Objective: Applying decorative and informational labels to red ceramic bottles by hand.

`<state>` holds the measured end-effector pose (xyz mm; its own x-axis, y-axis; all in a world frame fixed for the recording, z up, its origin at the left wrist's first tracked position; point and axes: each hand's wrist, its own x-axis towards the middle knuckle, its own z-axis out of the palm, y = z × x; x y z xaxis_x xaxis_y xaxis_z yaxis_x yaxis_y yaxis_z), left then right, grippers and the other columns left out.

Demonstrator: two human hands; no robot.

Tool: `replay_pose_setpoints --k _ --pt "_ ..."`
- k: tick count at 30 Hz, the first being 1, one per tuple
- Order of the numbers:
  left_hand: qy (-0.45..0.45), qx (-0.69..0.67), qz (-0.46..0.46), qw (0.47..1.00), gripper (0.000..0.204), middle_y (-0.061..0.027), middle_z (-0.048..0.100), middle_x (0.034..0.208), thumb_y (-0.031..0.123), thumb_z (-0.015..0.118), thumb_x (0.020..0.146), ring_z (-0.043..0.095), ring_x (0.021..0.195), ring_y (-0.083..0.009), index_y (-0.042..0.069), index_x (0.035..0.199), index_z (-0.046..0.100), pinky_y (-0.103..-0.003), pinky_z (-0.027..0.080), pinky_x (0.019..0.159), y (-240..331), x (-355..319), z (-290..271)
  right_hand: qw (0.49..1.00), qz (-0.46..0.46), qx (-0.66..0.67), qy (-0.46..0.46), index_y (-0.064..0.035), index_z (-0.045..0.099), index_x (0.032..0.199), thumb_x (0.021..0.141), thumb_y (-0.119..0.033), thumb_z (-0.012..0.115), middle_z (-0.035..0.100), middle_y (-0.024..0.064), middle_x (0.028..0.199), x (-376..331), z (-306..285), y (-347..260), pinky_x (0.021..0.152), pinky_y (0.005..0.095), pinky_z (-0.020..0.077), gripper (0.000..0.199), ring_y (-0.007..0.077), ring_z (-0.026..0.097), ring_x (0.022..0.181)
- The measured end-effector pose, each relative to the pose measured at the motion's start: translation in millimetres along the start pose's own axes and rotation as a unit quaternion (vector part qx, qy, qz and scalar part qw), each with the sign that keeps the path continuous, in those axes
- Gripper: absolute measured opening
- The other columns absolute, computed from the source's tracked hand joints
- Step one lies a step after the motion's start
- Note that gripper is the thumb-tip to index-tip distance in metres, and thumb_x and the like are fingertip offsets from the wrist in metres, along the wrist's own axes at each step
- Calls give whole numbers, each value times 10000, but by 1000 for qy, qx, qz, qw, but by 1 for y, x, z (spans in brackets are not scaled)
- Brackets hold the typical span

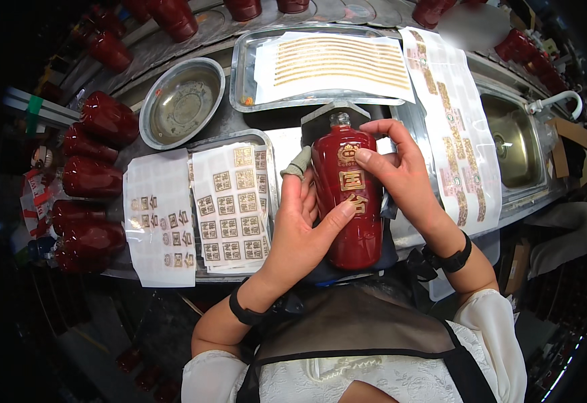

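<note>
A glossy dark red bottle (350, 242) with a clear glass neck leans toward me in front of a dark angular block (315, 119). Gold decals run down its front: a round emblem on top, two large characters below. My left hand (301, 232) is wrapped round the bottle's left side, its thumb pressing on the lower character. A green cover sits on one of its fingertips. My right hand (407, 174) grips the right shoulder, thumb on the emblem and fingers partly hidden behind the bottle.
Left of the bottle lie decal sheets (233, 218) on a metal tray (271, 158). A metal bowl (184, 104) stands behind them. Gold strips cover a sheet (333, 64) on the far tray. Rightward are a long decal sheet (444, 101) and a sink (514, 148). Red bottles (92, 176) line the left.
</note>
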<state>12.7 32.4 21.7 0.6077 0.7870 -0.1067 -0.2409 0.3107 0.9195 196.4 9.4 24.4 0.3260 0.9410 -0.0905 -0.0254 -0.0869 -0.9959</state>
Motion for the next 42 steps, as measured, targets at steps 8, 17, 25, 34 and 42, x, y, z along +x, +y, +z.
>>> replay_pose_setpoints --k 8,17,25,34,42 --pt "-1 -2 -4 1000 805 -216 341 1482 55 665 924 430 1354 -251 -10 1515 122 -389 409 1105 1 0 1 1000 0 13 0 11 565 1157 865 -139 741 535 97 1134 -1 0 0 564 189 501 372 63 636 672" --pt "7 -14 -13 1000 711 -236 387 1449 68 693 908 442 1347 -257 -40 1434 226 -377 385 1120 7 12 -6 999 12 35 5 9 568 1149 881 -151 732 571 92 1110 -1 2 -8 637 209 538 352 98 657 752" --pt "62 -73 -82 992 388 -152 632 1208 138 662 958 630 1081 -162 -9 1250 453 -297 519 934 24 40 -2 998 27 -47 -9 -44 561 1181 946 -174 654 636 46 1055 2 3 -14 792 231 509 284 73 614 897" --pt "61 -102 -62 991 349 -140 645 1183 138 659 964 638 1061 -155 -3 1228 481 -291 524 917 15 42 0 1000 -1 -21 3 22 594 1121 875 -226 759 532 127 1114 6 1 -1 692 240 567 386 149 645 884" --pt "57 -90 -63 992 363 -132 644 1184 149 656 968 633 1056 -147 1 1249 480 -284 517 917 15 42 0 1000 -7 -30 4 18 600 1121 874 -232 760 537 125 1100 6 -1 -1 668 231 553 387 136 635 879"
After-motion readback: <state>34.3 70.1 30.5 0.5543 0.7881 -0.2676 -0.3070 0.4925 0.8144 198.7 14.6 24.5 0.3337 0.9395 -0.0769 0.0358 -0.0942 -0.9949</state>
